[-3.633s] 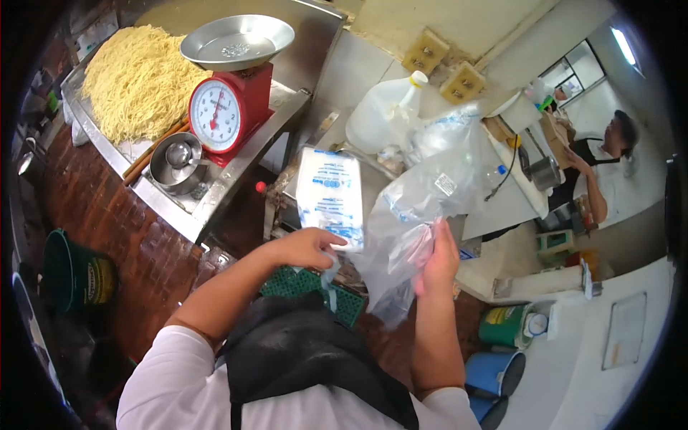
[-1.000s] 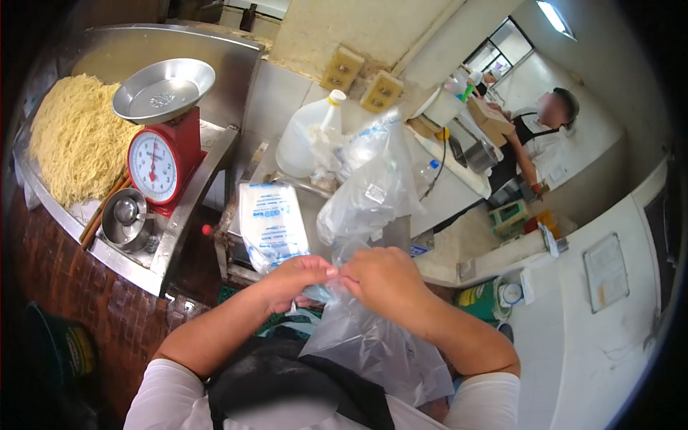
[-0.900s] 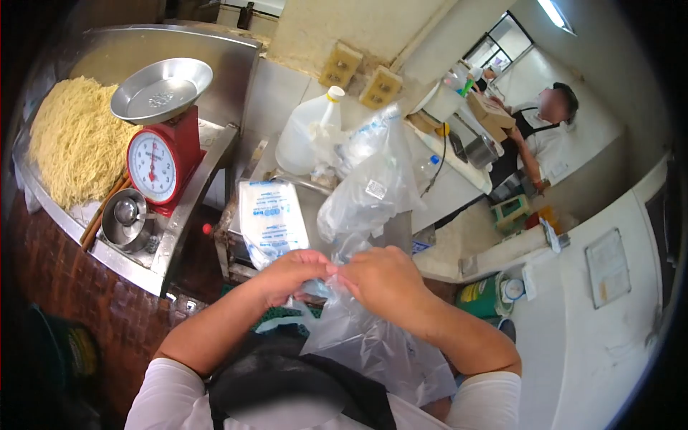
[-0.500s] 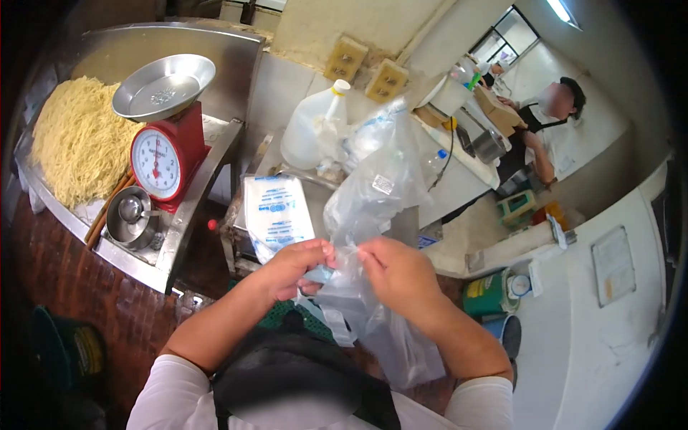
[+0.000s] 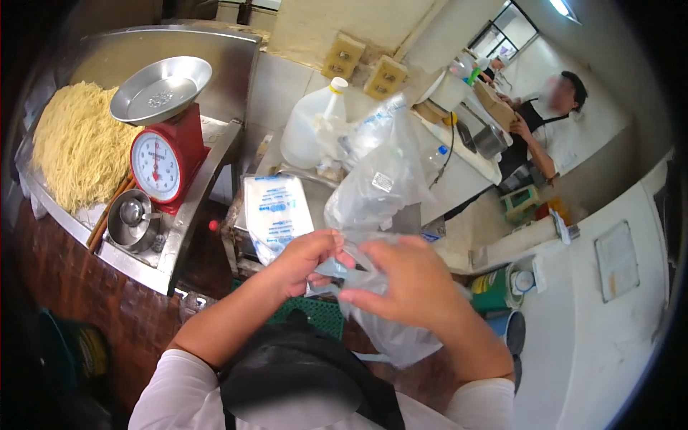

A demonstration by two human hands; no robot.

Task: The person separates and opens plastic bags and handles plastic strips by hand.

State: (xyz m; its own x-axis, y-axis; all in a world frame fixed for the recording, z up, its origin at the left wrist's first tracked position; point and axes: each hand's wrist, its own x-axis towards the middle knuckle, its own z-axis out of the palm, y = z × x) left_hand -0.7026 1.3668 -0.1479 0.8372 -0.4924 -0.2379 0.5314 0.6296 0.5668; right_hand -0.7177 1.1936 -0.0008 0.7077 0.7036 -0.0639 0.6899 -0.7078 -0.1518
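My left hand (image 5: 312, 264) is closed, its thumb and fingers pinching the edge of a clear plastic bag (image 5: 393, 338). Across from it, my right hand (image 5: 412, 283) has thumb and fingers spread apart at the mouth of the same bag. The bag's body hangs beneath my right hand, in front of my apron. Just beyond my hands stands a bigger cloudy plastic bag (image 5: 369, 197) with a small white label. A white pack with blue print (image 5: 276, 215) lies beside it, past my left hand.
Yellow noodles (image 5: 82, 147) are heaped on a metal counter at left. A red dial scale (image 5: 172, 161) with a metal pan and a metal bowl (image 5: 132, 229) stand there too. A plastic jug (image 5: 308, 125) stands at the back. Two people (image 5: 537, 132) are at the far right.
My right hand has gone from a closed grip on the plastic to spread fingers, and the bag's mouth has parted between my hands. My left hand keeps its pinch.
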